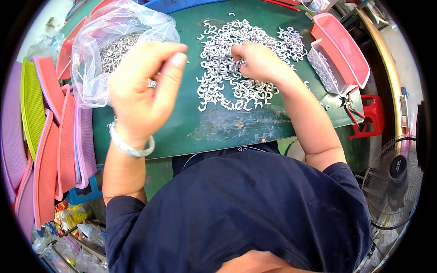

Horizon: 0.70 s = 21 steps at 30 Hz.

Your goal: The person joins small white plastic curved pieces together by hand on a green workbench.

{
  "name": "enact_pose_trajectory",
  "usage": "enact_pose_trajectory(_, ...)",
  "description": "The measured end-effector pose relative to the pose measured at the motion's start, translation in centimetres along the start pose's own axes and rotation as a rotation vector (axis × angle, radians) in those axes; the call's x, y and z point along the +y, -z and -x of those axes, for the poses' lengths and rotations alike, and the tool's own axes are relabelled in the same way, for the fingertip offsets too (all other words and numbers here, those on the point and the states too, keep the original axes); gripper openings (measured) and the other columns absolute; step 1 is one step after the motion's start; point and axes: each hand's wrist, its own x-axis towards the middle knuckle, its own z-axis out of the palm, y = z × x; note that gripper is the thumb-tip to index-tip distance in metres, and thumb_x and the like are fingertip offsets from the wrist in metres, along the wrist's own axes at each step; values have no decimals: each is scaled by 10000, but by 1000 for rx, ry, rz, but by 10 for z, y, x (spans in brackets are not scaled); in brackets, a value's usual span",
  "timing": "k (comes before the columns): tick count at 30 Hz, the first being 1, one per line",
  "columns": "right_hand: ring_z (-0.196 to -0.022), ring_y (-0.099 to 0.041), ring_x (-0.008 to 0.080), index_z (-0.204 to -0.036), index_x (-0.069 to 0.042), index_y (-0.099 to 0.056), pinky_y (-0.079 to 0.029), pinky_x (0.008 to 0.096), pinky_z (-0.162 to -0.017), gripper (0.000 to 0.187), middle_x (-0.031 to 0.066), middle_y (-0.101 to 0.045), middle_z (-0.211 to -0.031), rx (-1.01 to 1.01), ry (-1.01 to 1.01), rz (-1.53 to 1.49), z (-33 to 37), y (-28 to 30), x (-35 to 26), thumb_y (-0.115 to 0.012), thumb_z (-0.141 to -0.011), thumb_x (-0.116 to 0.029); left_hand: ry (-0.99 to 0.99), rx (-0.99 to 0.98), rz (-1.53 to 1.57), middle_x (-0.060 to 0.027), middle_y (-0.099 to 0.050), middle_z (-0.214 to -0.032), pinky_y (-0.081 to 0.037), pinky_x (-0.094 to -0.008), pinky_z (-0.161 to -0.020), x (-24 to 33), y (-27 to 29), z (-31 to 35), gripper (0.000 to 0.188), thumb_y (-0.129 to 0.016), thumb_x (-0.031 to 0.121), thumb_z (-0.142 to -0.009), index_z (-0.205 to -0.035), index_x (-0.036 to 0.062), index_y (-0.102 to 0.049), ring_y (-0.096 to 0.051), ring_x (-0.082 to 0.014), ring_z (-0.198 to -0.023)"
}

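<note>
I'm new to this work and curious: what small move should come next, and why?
Probably the right hand should pinch one from the pile of small curved pieces: it appears curled over them, and many lie loose within its reach. I can't tell whether it already holds one.

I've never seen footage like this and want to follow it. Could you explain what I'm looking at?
There is no machine here, just a person's two bare hands, seen from above by a wide fisheye camera worn on the head, so straight edges bend. On the green table lies a spread of small curved silvery pieces. The right hand is over them, fingers curled. The left hand, half closed, appears in front of a clear plastic bag containing more metal pieces. I can't tell whether either hand holds one.
</note>
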Motion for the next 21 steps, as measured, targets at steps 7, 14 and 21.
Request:
enact_pose_trajectory(7, -624, -520, 124, -854, -57, -505, -366, 210, -442, 129, 28, -526, -764, -18, -296, -1278, 0, 18, 7, -522, -728, -33, 346, -255, 183, -12, -554, -696, -378, -200, -540, -27, -45, 25, 104, -570, 54, -799, -872, -6, -615, -473, -67, -596)
enact_pose_trajectory(14, -725, -529, 227, -899, 14, -489, -423, 235, -460, 191, 153, -538, -878, -129, -144, -2052, -5, -12, 16, -457, -720, -46, 738, -259, 536, 31, -557, -748, -385, -162, -547, -53, -77, 23, 188, -537, 122, -837, -994, 33, -589, -477, -30, -630)
enact_pose_trajectory(21, -751, -544, 223, -947, 37, -502, -452, 257, -519, 242, 156, -550, -879, -152, -201, -2034, -4, -25, 2, -468, -724, -49, 799, -218, 777, -26, -584, -807, -423, -182, -565, -57, -95, 34, 184, -549, 68, -826, -992, -12, -551, -525, -53, -674)
